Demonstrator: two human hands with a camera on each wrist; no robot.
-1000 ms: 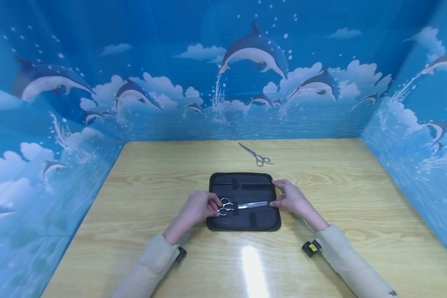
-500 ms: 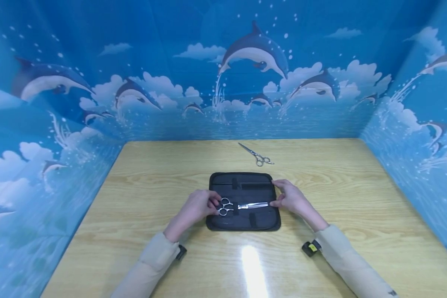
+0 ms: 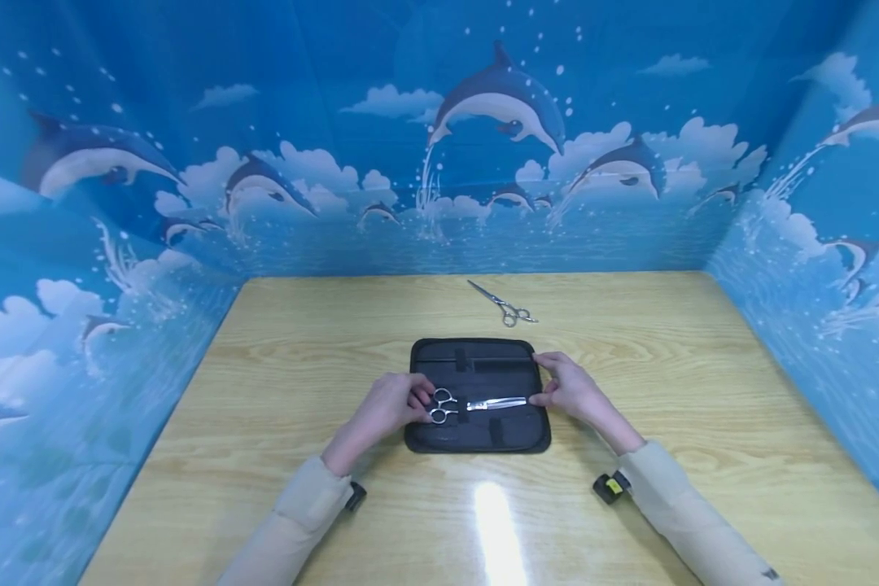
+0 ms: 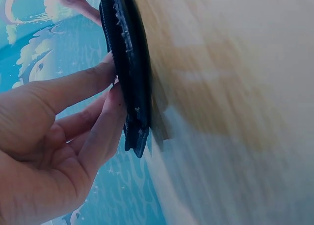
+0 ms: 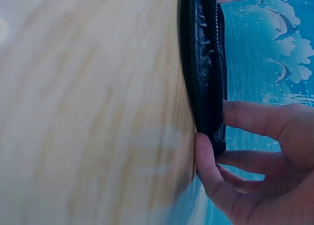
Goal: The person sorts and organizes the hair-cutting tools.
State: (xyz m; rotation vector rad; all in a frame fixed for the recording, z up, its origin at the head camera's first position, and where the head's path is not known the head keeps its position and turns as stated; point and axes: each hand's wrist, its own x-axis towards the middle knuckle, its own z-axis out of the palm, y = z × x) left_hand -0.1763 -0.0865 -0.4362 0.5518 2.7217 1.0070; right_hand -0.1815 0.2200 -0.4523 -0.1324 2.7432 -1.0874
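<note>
Head view centres on a black case (image 3: 476, 382) with rounded corners and a thick raised border, lying open and flat in the middle of the tabletop (image 3: 300, 366). Its lining is smooth and dark; both wrist views show a shiny, creased outer side, and a zip runs along the edge. Polished silver scissors (image 3: 498, 404) lie across it, two round rings to the left and slim blades to the right, passing under a dark band (image 3: 463, 410). Toward the far side of the case sits a narrow dark strip (image 3: 501, 366), too dim to name.

At the left, the left hand (image 3: 394, 399) has bent fingers, thumb and forefinger only slightly parted and pinching at the rings. The right hand (image 3: 571, 387) grips the case's right edge between thumb and fingers, its nearer fingertip just beside the blade ends.

Beyond the case, a second pair of metal scissors (image 3: 501, 303) lies slantwise, points far left, rings near right. Wood grain streaks the glossy tabletop, with a bright reflection at the near side. Pale sleeves (image 3: 303, 505) cover the forearms. Behind, a blue backdrop (image 3: 300, 81) printed with dolphins and clouds encloses the far, left and right sides.
</note>
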